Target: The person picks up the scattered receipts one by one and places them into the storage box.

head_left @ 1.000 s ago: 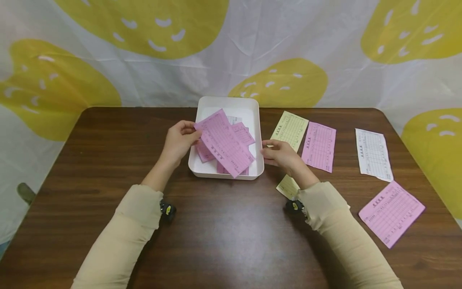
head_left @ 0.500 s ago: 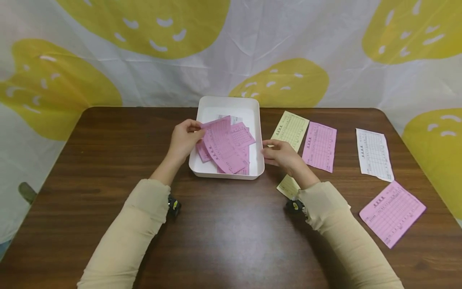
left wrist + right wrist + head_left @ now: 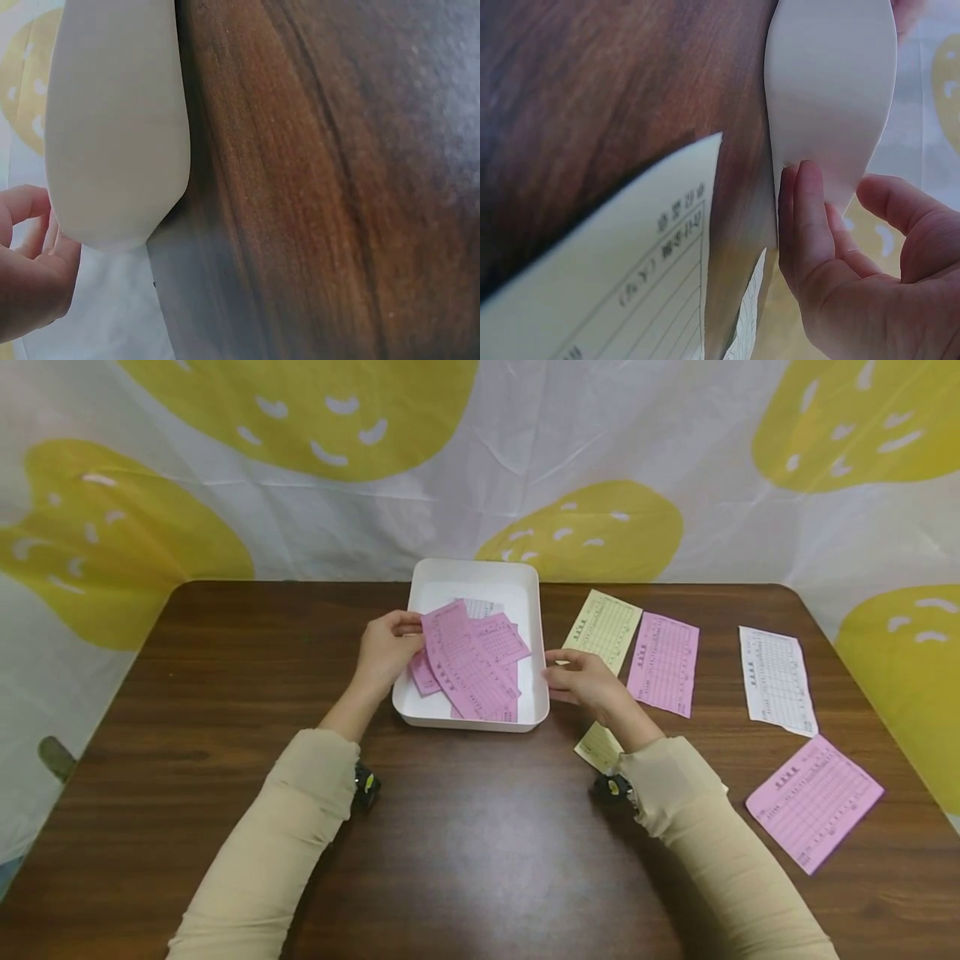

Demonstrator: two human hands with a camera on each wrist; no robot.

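Note:
A white plastic tray (image 3: 472,578) stands at the back middle of the table, with several pink slips and a pale printed slip inside. My left hand (image 3: 388,650) is at its left rim, fingertips right at the edge of the topmost pink slip (image 3: 472,664); whether they still pinch it I cannot tell. In the left wrist view the fingers are bent close beside the tray's corner, with the slip out of sight. Across from it, my right hand (image 3: 585,681) rests its fairly straight fingers (image 3: 810,214) against the outside of the tray's right wall.
Right of the tray lie a yellow slip (image 3: 606,625) and a pink slip (image 3: 664,664). Another yellow slip (image 3: 600,748) shows partly under my right wrist. Farther right are a white slip (image 3: 776,681) and a pink slip (image 3: 814,803). A patterned cloth (image 3: 337,527) hangs behind the table.
My left hand has moved slightly right and brought the top pink slip down onto the others inside the tray; the slip now lies flatter. My right hand has stayed at the tray's wall.

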